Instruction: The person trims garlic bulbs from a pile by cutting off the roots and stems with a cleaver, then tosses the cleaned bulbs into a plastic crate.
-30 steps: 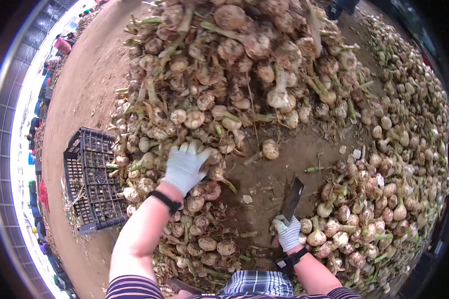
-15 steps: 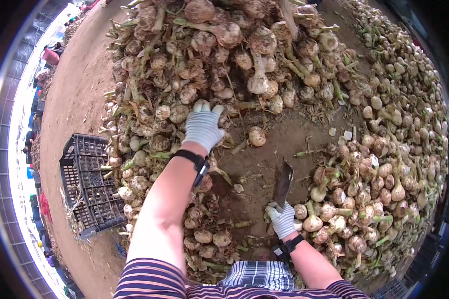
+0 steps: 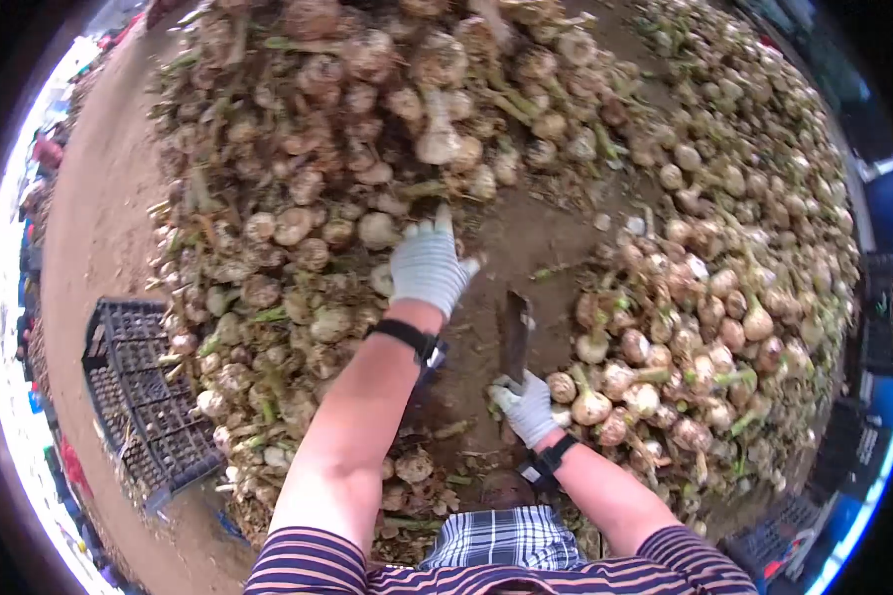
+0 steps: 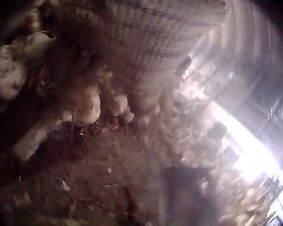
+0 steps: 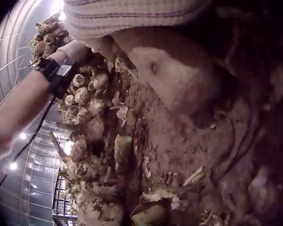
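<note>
In the head view my left hand (image 3: 429,266), in a white striped glove, reaches to the near edge of a big heap of untrimmed garlic (image 3: 313,169). Its thumb and forefinger are spread, the palm covering what lies beneath. The left wrist view shows a garlic bulb (image 4: 87,107) with a thick stem close below the glove. My right hand (image 3: 528,409), gloved too, grips a knife (image 3: 514,335) whose broad dark blade points up and away over the bare soil. A rounded brown end (image 5: 174,77) juts from under the right glove in the right wrist view.
Garlic bulbs with short stems (image 3: 704,357) lie heaped on the right, beside the knife. A black plastic crate (image 3: 149,387) stands tilted at the left edge of the heap. Bare soil (image 3: 546,248) with scraps lies between the heaps. Another crate (image 3: 779,531) is at lower right.
My left hand has moved off the bulbs at the left, forward and then right, over a lone bulb on the soil. The right hand still holds the knife; the whole head view has shifted.
</note>
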Action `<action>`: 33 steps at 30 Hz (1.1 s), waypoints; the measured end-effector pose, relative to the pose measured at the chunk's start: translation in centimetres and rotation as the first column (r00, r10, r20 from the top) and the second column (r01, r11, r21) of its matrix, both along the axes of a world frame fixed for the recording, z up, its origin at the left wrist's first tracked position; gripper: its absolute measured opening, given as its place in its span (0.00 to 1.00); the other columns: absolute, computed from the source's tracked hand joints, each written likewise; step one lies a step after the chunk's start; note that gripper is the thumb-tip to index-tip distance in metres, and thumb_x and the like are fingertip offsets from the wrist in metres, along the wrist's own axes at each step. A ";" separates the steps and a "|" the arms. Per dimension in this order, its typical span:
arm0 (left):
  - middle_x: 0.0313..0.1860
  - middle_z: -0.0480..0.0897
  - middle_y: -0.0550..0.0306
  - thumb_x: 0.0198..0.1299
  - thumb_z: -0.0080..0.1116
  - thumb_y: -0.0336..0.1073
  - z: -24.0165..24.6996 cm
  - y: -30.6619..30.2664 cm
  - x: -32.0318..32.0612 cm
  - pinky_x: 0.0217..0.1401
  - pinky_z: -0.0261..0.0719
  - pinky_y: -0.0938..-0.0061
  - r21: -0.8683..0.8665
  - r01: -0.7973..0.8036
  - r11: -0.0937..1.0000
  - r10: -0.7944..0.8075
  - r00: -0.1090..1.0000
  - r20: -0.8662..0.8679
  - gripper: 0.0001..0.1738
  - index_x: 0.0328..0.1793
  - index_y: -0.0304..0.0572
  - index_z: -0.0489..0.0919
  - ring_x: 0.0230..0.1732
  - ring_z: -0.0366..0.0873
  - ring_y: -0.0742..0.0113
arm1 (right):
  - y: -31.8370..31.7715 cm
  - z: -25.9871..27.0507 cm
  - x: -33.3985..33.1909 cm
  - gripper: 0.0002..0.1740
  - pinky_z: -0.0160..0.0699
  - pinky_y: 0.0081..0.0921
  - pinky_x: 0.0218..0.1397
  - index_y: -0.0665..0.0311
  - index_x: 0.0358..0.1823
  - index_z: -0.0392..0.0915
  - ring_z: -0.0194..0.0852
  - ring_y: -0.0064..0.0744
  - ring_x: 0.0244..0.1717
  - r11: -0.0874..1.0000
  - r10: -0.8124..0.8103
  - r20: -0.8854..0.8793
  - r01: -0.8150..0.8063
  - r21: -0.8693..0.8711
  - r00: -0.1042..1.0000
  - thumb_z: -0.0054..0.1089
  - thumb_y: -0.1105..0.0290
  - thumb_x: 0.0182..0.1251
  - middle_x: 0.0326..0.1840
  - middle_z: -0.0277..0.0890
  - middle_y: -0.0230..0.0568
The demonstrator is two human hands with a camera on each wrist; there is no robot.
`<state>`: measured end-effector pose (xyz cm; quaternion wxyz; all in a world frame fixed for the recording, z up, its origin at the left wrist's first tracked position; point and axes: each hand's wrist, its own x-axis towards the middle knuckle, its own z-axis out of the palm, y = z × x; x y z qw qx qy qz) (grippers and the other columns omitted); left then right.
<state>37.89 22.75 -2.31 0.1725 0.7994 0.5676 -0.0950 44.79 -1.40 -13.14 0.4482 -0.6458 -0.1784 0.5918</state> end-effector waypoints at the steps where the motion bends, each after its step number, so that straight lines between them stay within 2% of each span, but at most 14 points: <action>1: 0.63 0.70 0.39 0.52 0.62 0.58 -0.2 0.6 0.8 0.68 0.66 0.61 0.009 0.102 0.995 -0.100 0.987 -0.123 0.42 0.67 0.39 0.65 0.66 0.65 0.47 | 0.1 -0.5 -0.1 0.10 0.73 0.19 0.32 0.66 0.36 0.72 0.71 0.20 0.29 0.996 -0.074 -0.158 0.079 0.031 0.985 0.64 0.75 0.55 0.29 0.74 0.33; 3: 0.50 0.76 0.40 0.50 0.64 0.47 -1.7 0.1 -0.3 0.56 0.73 0.57 0.102 0.160 0.982 -0.156 0.987 -0.049 0.32 0.60 0.40 0.70 0.55 0.72 0.47 | -0.2 -0.7 0.1 0.13 0.74 0.19 0.31 0.64 0.41 0.70 0.71 0.21 0.30 0.994 0.105 0.188 -0.106 -0.007 0.977 0.63 0.74 0.57 0.34 0.76 0.35; 6: 0.39 0.76 0.43 0.46 0.60 0.34 -3.5 -1.0 -3.5 0.46 0.74 0.54 0.238 0.250 0.938 -0.271 0.961 0.060 0.21 0.49 0.45 0.74 0.45 0.75 0.45 | 0.2 0.9 -0.5 0.07 0.76 0.31 0.48 0.63 0.41 0.68 0.67 0.31 0.36 0.889 -0.446 -0.373 0.355 -0.288 0.814 0.44 0.68 0.70 0.34 0.71 0.36; 7: 0.41 0.75 0.42 0.44 0.61 0.33 -4.5 -1.6 -4.8 0.48 0.72 0.53 0.326 0.304 0.895 -0.339 0.939 0.055 0.26 0.54 0.46 0.73 0.46 0.73 0.44 | -2.0 -3.7 -0.7 0.08 0.76 0.29 0.47 0.66 0.42 0.68 0.67 0.31 0.34 0.985 -0.168 -0.065 0.170 0.027 0.984 0.44 0.69 0.69 0.33 0.71 0.35; 8: 0.48 0.73 0.41 0.42 0.65 0.34 -2.8 -3.1 -5.4 0.52 0.70 0.54 0.265 0.314 0.912 -0.330 0.944 0.017 0.32 0.59 0.47 0.71 0.51 0.71 0.44 | -0.4 3.5 0.6 0.09 0.76 0.28 0.47 0.68 0.43 0.68 0.70 0.30 0.36 0.987 0.060 0.158 -0.034 -0.160 0.986 0.43 0.70 0.68 0.33 0.72 0.35; 9: 0.56 0.71 0.41 0.40 0.69 0.36 -5.2 -3.6 -7.2 0.58 0.66 0.54 0.242 0.358 0.902 -0.343 0.934 -0.102 0.38 0.63 0.49 0.69 0.58 0.68 0.45 | -2.8 -4.0 0.6 0.18 0.76 0.25 0.49 0.73 0.51 0.67 0.74 0.30 0.41 0.889 0.407 0.529 -0.457 -0.041 0.744 0.48 0.66 0.66 0.40 0.77 0.40; 10: 0.61 0.69 0.43 0.40 0.70 0.38 -5.3 -4.5 -8.2 0.64 0.61 0.54 0.213 0.460 0.862 -0.436 0.887 -0.153 0.40 0.64 0.52 0.68 0.62 0.64 0.46 | -1.4 1.4 0.7 0.29 0.75 0.27 0.54 0.75 0.60 0.64 0.77 0.36 0.49 0.980 -0.001 0.033 0.008 -0.196 0.999 0.55 0.62 0.63 0.51 0.78 0.47; 14: 0.67 0.64 0.44 0.35 0.75 0.40 -7.6 -7.2 -10.1 0.70 0.55 0.55 0.190 0.490 0.851 -0.491 0.870 -0.042 0.53 0.71 0.52 0.60 0.69 0.58 0.48 | -1.0 -0.2 0.4 0.29 0.80 0.31 0.45 0.75 0.55 0.71 0.80 0.40 0.45 0.991 0.010 0.236 0.021 -0.131 0.972 0.60 0.60 0.56 0.45 0.80 0.52; 19: 0.59 0.71 0.39 0.38 0.67 0.25 -6.9 -9.6 -9.2 0.62 0.65 0.55 0.069 0.141 0.988 -0.157 0.906 0.393 0.44 0.67 0.43 0.64 0.58 0.69 0.42 | -0.9 6.2 1.8 0.16 0.75 0.30 0.26 0.68 0.38 0.74 0.75 0.31 0.24 0.981 0.078 -0.086 -0.091 -0.170 0.993 0.62 0.63 0.54 0.26 0.77 0.39; 20: 0.55 0.75 0.39 0.40 0.59 0.19 -7.6 -10.7 -9.6 0.61 0.70 0.58 0.223 0.092 0.970 -0.206 0.795 0.570 0.38 0.65 0.39 0.67 0.56 0.72 0.42 | -1.1 7.9 1.7 0.14 0.72 0.28 0.21 0.66 0.35 0.73 0.71 0.28 0.19 0.982 0.073 -0.112 -0.091 -0.166 0.991 0.62 0.64 0.54 0.22 0.75 0.35; 23: 0.57 0.76 0.47 0.44 0.57 0.16 -7.7 -13.7 -11.1 0.63 0.71 0.69 -0.265 -0.130 0.956 0.292 0.532 0.795 0.37 0.66 0.35 0.66 0.58 0.74 0.58 | -1.5 9.6 2.3 0.14 0.75 0.28 0.27 0.66 0.37 0.74 0.74 0.29 0.25 0.978 0.203 0.110 -0.196 -0.070 0.973 0.62 0.64 0.56 0.27 0.77 0.36; 27: 0.54 0.76 0.53 0.48 0.57 0.16 -5.9 -16.1 -13.1 0.55 0.78 0.70 -0.623 0.001 0.782 0.620 0.102 0.778 0.36 0.67 0.36 0.65 0.52 0.76 0.64 | -0.6 11.9 3.6 0.11 0.76 0.37 0.35 0.65 0.34 0.76 0.77 0.49 0.29 0.879 0.375 0.615 -0.476 0.001 0.694 0.58 0.65 0.55 0.28 0.78 0.52; 32: 0.58 0.74 0.54 0.49 0.64 0.22 2.3 -17.1 -12.9 0.62 0.71 0.74 -0.654 -0.040 0.755 0.644 0.227 0.730 0.42 0.72 0.38 0.59 0.57 0.73 0.68 | 1.9 17.2 2.4 0.07 0.73 0.42 0.30 0.60 0.28 0.76 0.76 0.52 0.27 0.738 0.476 0.822 -0.650 -0.181 0.312 0.55 0.66 0.53 0.24 0.76 0.48; 33: 0.60 0.73 0.53 0.50 0.68 0.29 2.3 -17.2 -13.0 0.66 0.68 0.70 -0.662 0.112 0.741 0.655 0.101 0.749 0.44 0.73 0.43 0.57 0.59 0.72 0.66 | 2.2 17.6 2.3 0.07 0.73 0.41 0.30 0.61 0.28 0.76 0.76 0.51 0.27 0.683 0.518 0.827 -0.688 -0.246 0.218 0.55 0.66 0.52 0.24 0.76 0.48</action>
